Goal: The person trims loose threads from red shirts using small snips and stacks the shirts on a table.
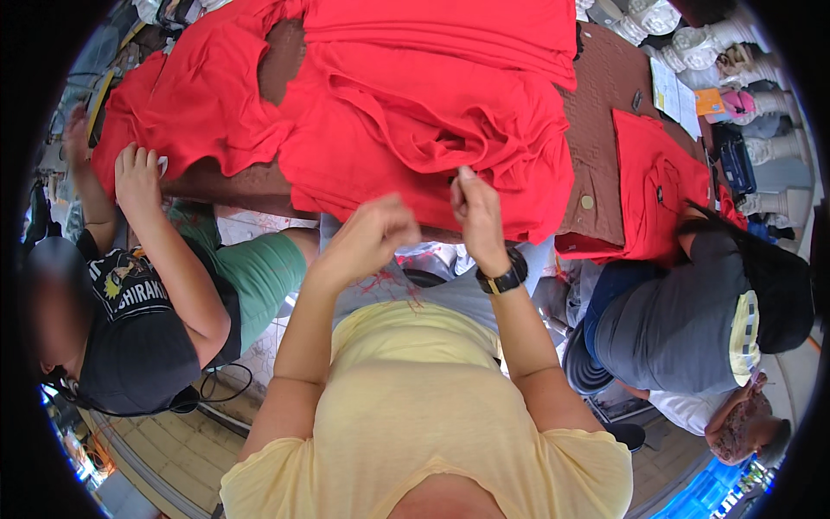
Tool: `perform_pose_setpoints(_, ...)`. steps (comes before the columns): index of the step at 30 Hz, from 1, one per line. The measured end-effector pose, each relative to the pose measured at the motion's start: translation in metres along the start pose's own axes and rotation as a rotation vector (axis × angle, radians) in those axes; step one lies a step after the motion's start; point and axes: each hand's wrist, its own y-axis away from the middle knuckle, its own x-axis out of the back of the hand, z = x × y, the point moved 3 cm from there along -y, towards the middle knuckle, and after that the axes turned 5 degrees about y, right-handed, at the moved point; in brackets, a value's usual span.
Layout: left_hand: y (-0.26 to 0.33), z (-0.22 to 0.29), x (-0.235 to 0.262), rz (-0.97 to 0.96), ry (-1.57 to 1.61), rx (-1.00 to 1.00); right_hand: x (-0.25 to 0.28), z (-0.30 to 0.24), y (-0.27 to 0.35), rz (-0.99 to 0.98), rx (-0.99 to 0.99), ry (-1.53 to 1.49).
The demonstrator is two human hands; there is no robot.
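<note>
A bunched red garment (441,130) of soft cloth lies in front of me on the brown-covered table (592,164). My right hand (478,216), with a dark wristwatch (503,273) at the wrist, is closed at the garment's near edge. A small dark bit shows by its fingertips, too little to name. To its left, over the table's near edge, my left hand (373,235) is curled and slightly blurred by motion. Whatever it may pinch is hidden. The two hands are apart. Loose red threads (380,284) lie on my lap.
On the left, a co-worker's hand (138,177) touches another red garment (203,95). A person in grey (674,320) sits at the right beside more red cloth (657,173). Folded red cloth (441,30) lies farther back. Papers (674,97) rest at the far right edge.
</note>
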Motion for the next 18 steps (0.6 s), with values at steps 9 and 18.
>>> perform_pose_setpoints(9, -0.039, 0.011, 0.022, 0.457, -0.485, -0.414, 0.022, -0.041, -0.025, -0.099, 0.478, 0.412)
perform_pose_setpoints(18, -0.027, 0.039, 0.023, 0.718, -0.269, -0.506, 0.028, -0.035, -0.026, -0.178, 0.014, -0.082)
